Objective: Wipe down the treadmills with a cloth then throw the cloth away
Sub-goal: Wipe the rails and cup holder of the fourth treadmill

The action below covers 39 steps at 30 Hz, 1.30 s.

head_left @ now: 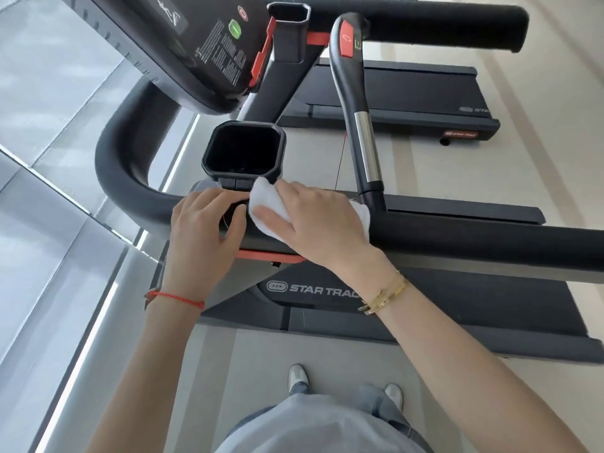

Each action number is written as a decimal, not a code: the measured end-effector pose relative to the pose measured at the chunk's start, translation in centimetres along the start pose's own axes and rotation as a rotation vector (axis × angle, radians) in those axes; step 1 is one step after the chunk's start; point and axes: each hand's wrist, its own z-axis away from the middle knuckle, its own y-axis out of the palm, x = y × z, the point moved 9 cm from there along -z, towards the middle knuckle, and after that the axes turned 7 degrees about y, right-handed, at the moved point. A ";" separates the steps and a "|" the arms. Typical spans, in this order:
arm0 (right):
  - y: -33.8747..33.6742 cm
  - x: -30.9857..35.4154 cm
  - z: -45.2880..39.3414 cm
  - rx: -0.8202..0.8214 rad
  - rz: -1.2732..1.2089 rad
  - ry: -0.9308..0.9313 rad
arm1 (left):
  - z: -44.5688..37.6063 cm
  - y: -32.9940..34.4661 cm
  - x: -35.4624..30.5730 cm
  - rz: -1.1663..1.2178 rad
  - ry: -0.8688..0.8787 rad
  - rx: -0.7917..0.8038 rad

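I stand beside a black treadmill whose padded side handrail (474, 238) runs left to right in front of me. My right hand (313, 220) presses a white cloth (264, 199) onto the rail just below the square black cup holder (243, 152). The cloth shows above my fingers and again behind my wrist. My left hand (204, 223) rests on the rail to the left of the cloth, fingers curled over a dark part of the frame, thumb near the cloth. The console (196, 44) with a green button hangs at the upper left.
A curved grip with a red switch and chrome section (354, 103) rises right of the cup holder. A second treadmill deck (408, 93) lies beyond on the pale floor. Window glass and its ledge (49, 142) run along the left. My shoes (297, 377) stand on the floor below.
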 end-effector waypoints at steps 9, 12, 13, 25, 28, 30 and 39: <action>-1.4 -4.8 3.5 -0.072 -0.034 0.084 | -0.1 -0.1 0.3 0.034 0.001 -0.030; -1.6 -4.3 2.0 -0.116 0.017 0.194 | 0.0 0.0 0.3 0.030 0.005 -0.022; -1.5 -3.6 1.3 -0.118 0.023 0.208 | -0.1 0.0 0.4 0.034 0.004 -0.022; -2.9 -8.6 5.9 -0.338 0.044 0.183 | -0.2 -0.1 0.5 0.091 -0.029 -0.032; -3.0 -8.6 5.6 -0.362 0.076 0.206 | -0.2 -0.2 0.4 0.107 -0.027 -0.023; -2.7 -7.2 5.1 -0.367 0.060 0.171 | -0.1 -0.3 0.7 0.104 -0.037 -0.024; 0.5 2.9 0.5 -0.273 0.020 0.003 | 0.5 -1.9 2.8 -0.031 -0.042 -0.060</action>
